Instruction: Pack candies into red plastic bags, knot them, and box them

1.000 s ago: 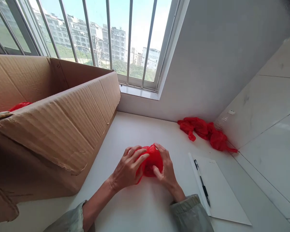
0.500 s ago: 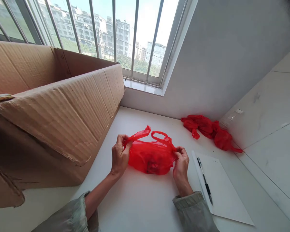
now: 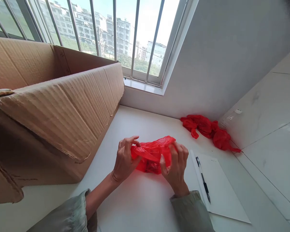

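Note:
A thin red plastic bag (image 3: 152, 154) rests on the white table, between my two hands. Something darker shows through its lower front, too blurred by the film to name. At the bag's left end, my left hand (image 3: 125, 158) grips the film between thumb and fingers. My right hand (image 3: 176, 162) is curled round the right end, fingers over the top edge and thumb in front. The handle loops are folded or hidden among the creases.
A large open cardboard box (image 3: 62, 106) fills the left side. Crumpled red plastic bags (image 3: 207, 129) lie at the back right beside a clear plastic bottle (image 3: 228, 120). A pen (image 3: 203, 180) lies on a white notepad (image 3: 224, 190) to the right. A barred window is behind.
My hands have moved closer together, and the right hand has shifted onto the bag's top. The bag's handles, upright before, are now folded in, and its rim is bunched.

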Motion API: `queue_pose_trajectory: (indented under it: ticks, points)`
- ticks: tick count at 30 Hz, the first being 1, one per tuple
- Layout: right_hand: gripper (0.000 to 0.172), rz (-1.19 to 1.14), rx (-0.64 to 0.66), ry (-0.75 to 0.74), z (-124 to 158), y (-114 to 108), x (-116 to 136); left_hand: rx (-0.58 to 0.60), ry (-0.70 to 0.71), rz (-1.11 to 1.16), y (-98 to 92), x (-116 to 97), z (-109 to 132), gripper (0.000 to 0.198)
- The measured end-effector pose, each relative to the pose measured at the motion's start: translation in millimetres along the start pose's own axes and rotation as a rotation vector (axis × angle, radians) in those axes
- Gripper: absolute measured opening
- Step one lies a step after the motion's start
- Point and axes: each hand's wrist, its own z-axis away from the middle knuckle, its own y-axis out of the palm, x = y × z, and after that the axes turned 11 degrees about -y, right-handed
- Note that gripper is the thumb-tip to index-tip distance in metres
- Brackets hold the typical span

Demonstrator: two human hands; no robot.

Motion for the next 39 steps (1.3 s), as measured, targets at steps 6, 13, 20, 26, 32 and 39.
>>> queue_pose_trajectory:
  ticks: [6,13,20,26,32,39]
  points:
    - [0.030,0.033,0.212,-0.031,3,2,-1,0.064,0.024,0.085,-8.2,-8,-6,0.018]
    - [0.004,-0.080,0.138,0.220,5,-4,-25,-0.007,-0.191,0.168,-8.4,-8,-6,0.016]
    - [0.025,-0.561,-0.332,0.892,-1,-14,-41,-0.122,-0.317,0.148,-11.7,-7,-10,0.027]
    - [0.020,-0.706,-0.517,1.318,10,-19,-84,-0.074,-0.312,0.201,-10.9,-13,-11,0.033]
    - [0.017,-0.563,-0.608,1.213,-2,-37,-87,-0.079,-0.230,0.196,-10.9,-14,-6,0.038]
    - [0.011,-0.394,0.024,0.238,-71,-58,-5,-0.215,0.241,-0.055,-12.9,-22,2,0.047]
